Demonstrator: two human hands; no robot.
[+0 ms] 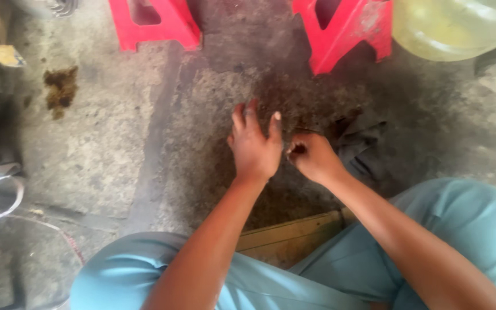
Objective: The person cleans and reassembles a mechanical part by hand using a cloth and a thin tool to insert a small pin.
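Pinching something blurred, right hand (311,156)

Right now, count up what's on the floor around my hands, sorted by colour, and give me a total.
Red: 2, the plastic stool legs and
Yellowish clear: 1, the big jug
Dark: 1, the rag beside the right hand
Brown: 1, the stain patch
Total: 5
The left hand holds nothing visible.

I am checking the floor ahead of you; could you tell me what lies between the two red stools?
In the head view, only bare, dark-stained concrete floor lies between the left red stool and the right red stool.
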